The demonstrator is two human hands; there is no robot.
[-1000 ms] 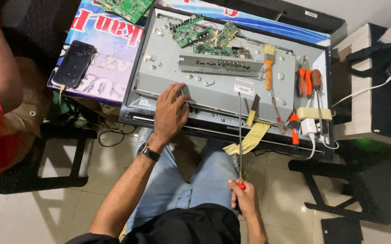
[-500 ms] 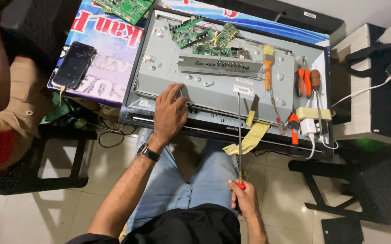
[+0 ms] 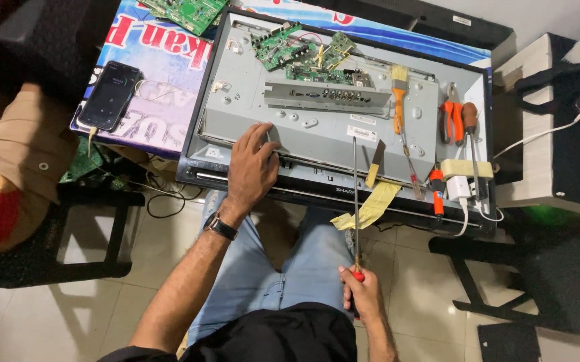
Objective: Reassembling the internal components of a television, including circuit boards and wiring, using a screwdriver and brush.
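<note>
An opened flat television (image 3: pixel 316 127) lies face down on a table, its grey metal back panel bare. My left hand (image 3: pixel 253 167) rests flat on the panel's near left edge, fingers spread, holding nothing. My right hand (image 3: pixel 360 291) sits low over my lap, closed on the red handle of a long thin screwdriver (image 3: pixel 355 201). Its shaft runs up to the panel, with the tip near a white sticker (image 3: pixel 361 133). Green circuit boards (image 3: pixel 303 50) sit at the panel's far end above a grey connector bracket (image 3: pixel 327 97).
A paintbrush (image 3: pixel 399 100), orange pliers (image 3: pixel 449 117), a brown-handled screwdriver (image 3: pixel 469 124), yellow tape (image 3: pixel 373 204) and a white charger (image 3: pixel 461 188) lie on the right. A phone (image 3: pixel 109 96) lies on a printed banner (image 3: pixel 162 74) at left, beside another person (image 3: pixel 2 154). A black stool (image 3: pixel 538 268) stands at right.
The person at the left has drawn back a little toward the frame edge. My hands and the screwdriver have stayed put.
</note>
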